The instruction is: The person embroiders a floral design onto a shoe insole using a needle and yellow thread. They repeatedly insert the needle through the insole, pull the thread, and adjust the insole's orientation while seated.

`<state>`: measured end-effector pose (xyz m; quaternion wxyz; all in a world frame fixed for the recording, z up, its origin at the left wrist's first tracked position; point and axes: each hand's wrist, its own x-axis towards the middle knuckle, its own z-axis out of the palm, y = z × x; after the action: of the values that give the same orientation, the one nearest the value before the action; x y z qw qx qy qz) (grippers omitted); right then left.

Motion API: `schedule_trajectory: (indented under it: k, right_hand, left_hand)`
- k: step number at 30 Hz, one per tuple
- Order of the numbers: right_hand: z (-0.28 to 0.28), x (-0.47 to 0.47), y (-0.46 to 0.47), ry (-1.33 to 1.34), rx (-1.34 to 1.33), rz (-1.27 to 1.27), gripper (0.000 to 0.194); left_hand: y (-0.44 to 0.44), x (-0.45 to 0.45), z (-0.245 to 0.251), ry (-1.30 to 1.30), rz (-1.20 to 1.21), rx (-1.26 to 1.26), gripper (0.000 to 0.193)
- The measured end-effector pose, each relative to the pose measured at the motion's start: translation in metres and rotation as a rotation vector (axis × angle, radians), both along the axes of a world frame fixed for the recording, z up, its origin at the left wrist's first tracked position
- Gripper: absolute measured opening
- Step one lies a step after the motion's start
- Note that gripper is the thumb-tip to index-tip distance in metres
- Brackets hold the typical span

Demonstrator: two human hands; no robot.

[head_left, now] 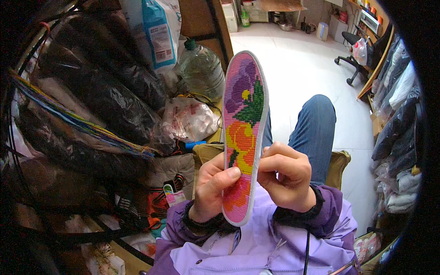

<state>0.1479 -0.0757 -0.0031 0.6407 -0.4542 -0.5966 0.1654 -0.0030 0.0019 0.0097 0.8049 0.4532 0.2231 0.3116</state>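
Note:
An embroidered shoe insole [242,137] stands nearly upright before my chest, its stitched face towards me. Purple, green, orange, yellow and pink floral patches cover it, and a pale binding runs round the rim. My left hand [215,187] grips its lower left part, thumb pressed on the front and fingers behind. Curled at the right rim is my right hand [287,175], with index finger and thumb close together. Its fingertips lie partly behind the insole, so whether they pinch a needle or thread is hidden.
Left of me hang a bundle of coloured threads [86,120] and dark plastic-wrapped garments [113,79]. A large water bottle [202,68] and a white plastic bag [190,118] stand close by. Orange-handled scissors [154,222] lie low left. Wrapped clothes [395,130] line the right side, near an office chair [357,51].

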Motion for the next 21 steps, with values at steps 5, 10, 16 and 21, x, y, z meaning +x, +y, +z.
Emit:
schedule_trajectory:
  k: [5, 10, 16, 21]
  right_hand:
    - [-0.010, 0.000, 0.008, 0.131, -0.024, 0.021, 0.023]
    - [-0.015, 0.000, 0.006, 0.157, -0.044, 0.005, 0.024]
    - [-0.018, -0.004, 0.004, 0.181, -0.002, -0.007, 0.025]
    - [-0.017, -0.006, 0.003, 0.156, -0.003, -0.041, 0.020]
  left_hand:
    - [0.003, -0.007, -0.008, -0.131, -0.125, 0.073, 0.032]
    - [-0.002, -0.008, -0.010, -0.074, -0.074, 0.179, 0.028]
    - [-0.001, -0.009, -0.007, -0.078, -0.147, 0.175, 0.028]
    - [-0.001, -0.007, -0.009, -0.070, -0.155, 0.153, 0.028]
